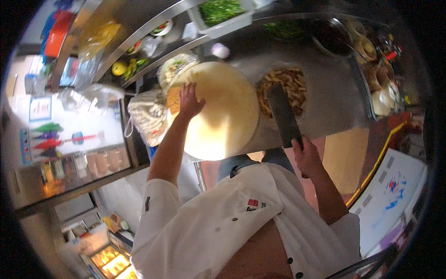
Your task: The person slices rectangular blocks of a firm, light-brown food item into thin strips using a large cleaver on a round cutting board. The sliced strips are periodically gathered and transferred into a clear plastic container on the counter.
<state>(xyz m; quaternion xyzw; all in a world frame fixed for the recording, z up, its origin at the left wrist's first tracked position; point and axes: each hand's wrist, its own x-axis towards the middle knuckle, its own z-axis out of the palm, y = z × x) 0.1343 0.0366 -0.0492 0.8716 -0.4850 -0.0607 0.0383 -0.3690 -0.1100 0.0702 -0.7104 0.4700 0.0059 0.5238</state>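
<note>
My right hand (308,157) is closed around the handle of a broad-bladed cleaver (284,113). The blade reaches away from me, overlapping in view a heap of brown strips of food (294,82) on the steel counter. Over the left part of a thick round cutting board (223,104) is my left hand (191,103), palm down with fingers apart and nothing held. Whether it rests on the board cannot be told. Just left of it lies an orange-brown flat piece (172,100), partly hidden by the fingers.
A bag of pale food strips (148,113) sits against the board's left side. Behind stand a wrapped bowl (174,68), a pale purple-white object (220,50) and a tub of chopped greens (223,14). Ladles and containers (376,66) line the right end of the steel counter (331,87).
</note>
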